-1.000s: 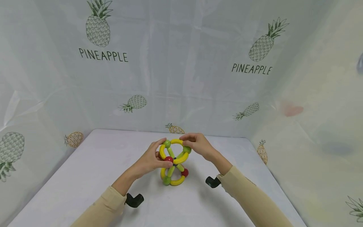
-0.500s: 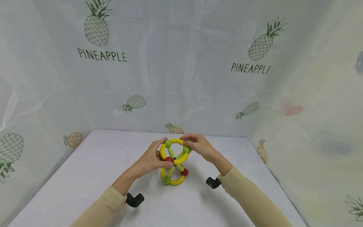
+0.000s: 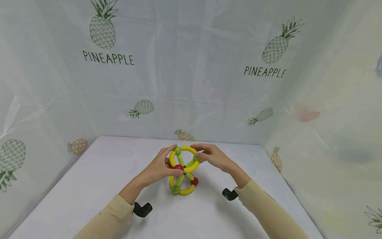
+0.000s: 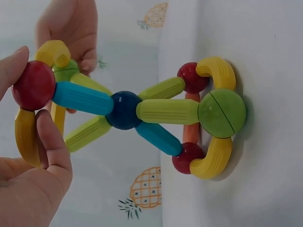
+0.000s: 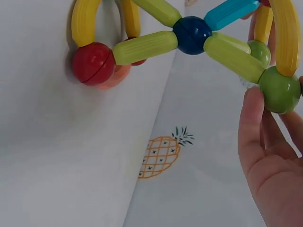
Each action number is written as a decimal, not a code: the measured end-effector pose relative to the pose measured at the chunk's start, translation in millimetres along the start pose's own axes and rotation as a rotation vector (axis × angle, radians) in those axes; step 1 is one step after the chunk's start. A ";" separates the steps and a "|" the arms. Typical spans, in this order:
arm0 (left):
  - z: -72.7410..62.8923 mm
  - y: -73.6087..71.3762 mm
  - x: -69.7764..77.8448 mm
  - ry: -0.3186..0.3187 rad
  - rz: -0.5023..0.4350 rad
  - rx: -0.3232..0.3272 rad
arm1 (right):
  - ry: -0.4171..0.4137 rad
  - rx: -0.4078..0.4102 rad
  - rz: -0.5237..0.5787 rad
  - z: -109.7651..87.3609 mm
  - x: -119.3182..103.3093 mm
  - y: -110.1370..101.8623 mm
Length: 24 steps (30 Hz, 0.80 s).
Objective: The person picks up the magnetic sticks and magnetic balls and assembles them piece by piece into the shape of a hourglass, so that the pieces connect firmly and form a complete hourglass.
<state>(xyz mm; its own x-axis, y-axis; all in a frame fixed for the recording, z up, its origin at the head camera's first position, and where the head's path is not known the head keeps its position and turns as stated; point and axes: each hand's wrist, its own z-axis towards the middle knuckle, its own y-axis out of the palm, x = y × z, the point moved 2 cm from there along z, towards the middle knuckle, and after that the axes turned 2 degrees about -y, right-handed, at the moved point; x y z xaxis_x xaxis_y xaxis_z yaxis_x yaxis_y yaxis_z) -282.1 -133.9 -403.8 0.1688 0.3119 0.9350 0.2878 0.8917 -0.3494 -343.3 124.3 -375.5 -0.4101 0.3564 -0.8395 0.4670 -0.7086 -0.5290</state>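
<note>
A magnetic ball-and-stick model (image 3: 191,168) stands upright on the table, shaped like an hourglass. Its upper and lower rings of curved yellow sticks and balls meet through straight green and blue sticks at a dark blue ball (image 4: 125,109). My left hand (image 3: 158,170) grips the upper ring on its left side, thumb and fingers around a red ball (image 4: 34,85). On the ring's right side, my right hand (image 3: 215,158) holds a green ball (image 5: 280,90) between thumb and fingers. The lower ring touches the tabletop, with one orange stick (image 4: 191,123) in it.
The white table (image 3: 89,186) spreads around the model. Behind it hangs a pale curtain (image 3: 191,83) printed with pineapples. Black curved pieces (image 3: 142,209) stick out below both beige sleeves (image 3: 110,217).
My right hand has shifted slightly right, its fingers now covering more of the green ball. The upper ring has moved very slightly right. My left hand keeps its grip.
</note>
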 end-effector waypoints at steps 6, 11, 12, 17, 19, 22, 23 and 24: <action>4.1 1.2 2.7 -0.009 0.000 0.000 | 0.012 -0.027 0.040 -5.3 3.9 -2.3; 7.1 0.9 2.8 -0.011 -0.009 -0.005 | 0.029 -0.003 0.061 -6.5 5.7 -1.0; 7.4 0.6 2.1 -0.013 -0.009 -0.005 | 0.033 0.001 0.067 -6.6 6.2 -0.4; 9.3 0.0 -2.6 -0.015 -0.017 -0.014 | 0.060 0.019 0.090 -6.4 9.1 2.0; 10.1 -0.2 -4.0 -0.015 -0.020 -0.017 | 0.067 0.025 0.101 -6.5 9.2 2.3; 10.5 -0.7 -5.2 -0.019 -0.033 -0.018 | 0.076 0.031 0.108 -6.4 7.6 2.7; 10.3 -0.9 -5.3 -0.023 -0.040 -0.019 | 0.079 0.031 0.109 -6.2 7.2 2.6; 10.1 -1.1 -5.4 -0.027 -0.049 -0.019 | 0.082 0.031 0.109 -6.0 6.7 2.3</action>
<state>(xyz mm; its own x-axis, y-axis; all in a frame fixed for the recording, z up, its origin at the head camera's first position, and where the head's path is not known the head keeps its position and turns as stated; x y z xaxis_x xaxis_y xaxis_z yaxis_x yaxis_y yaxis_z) -292.9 -133.2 -407.9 0.1292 0.2772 0.9521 0.3132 0.8996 -0.3044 -340.3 128.6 -383.1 -0.2927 0.3242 -0.8996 0.4803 -0.7637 -0.4314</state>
